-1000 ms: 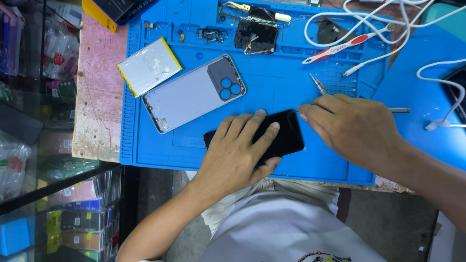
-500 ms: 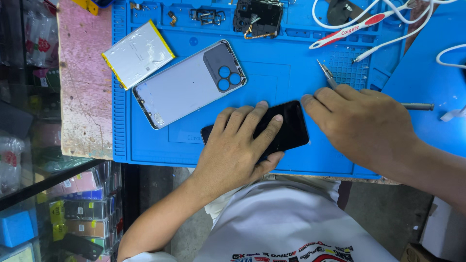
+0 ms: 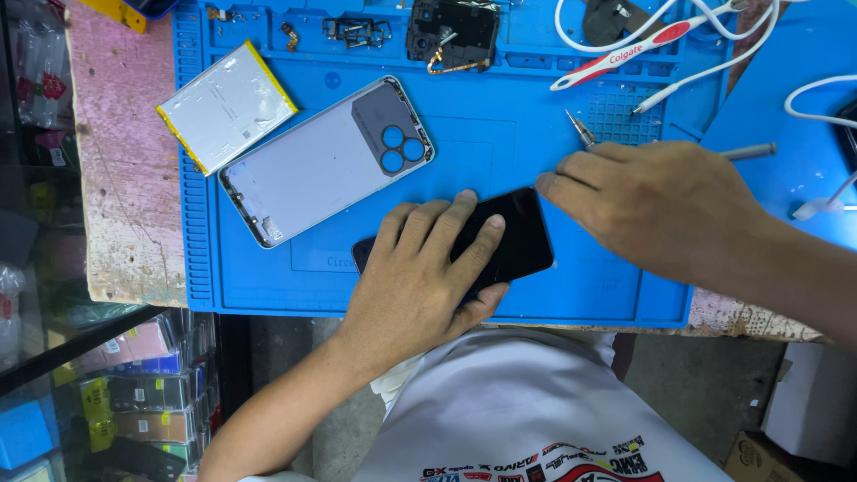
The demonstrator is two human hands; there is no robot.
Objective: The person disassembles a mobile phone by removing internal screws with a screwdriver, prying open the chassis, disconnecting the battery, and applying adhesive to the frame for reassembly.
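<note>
The black phone (image 3: 500, 241) lies screen-side up in the lower middle of the head view, on the blue work mat (image 3: 536, 152) that covers most of the pink-topped table (image 3: 125, 178).

The left hand (image 3: 424, 272) lies flat across the phone's left half, fingers spread a little and pressing down, thumb tucked along the lower edge, so it pins the phone rather than grips it. The right hand (image 3: 661, 205) comes in from the right of the frame with its fingers curled narrow around a thin metal tool (image 3: 582, 132). One pointed end of the tool sticks out above the knuckles, and a grey handle end shows to the right of the hand. The fingertips of this hand meet the phone's upper right corner; whether the tool tip touches the phone I cannot tell, since the hand covers that spot.

As far as this view shows, the phone is well into being taken apart. Its grey back cover (image 3: 326, 161), with the camera holes, lies apart to the upper left of the phone, and the silver battery (image 3: 228, 105) with yellow edges lies just beside that, at the upper left of the mat. A dark circuit board (image 3: 451, 31) and small metal brackets (image 3: 357, 31) rest along the top edge. A red and white toothbrush (image 3: 634, 54) and white cables (image 3: 750, 49) lie at the upper right.

Judging by this, the back, battery and board are out, and the work now in hand is on the remaining screen part.
</note>
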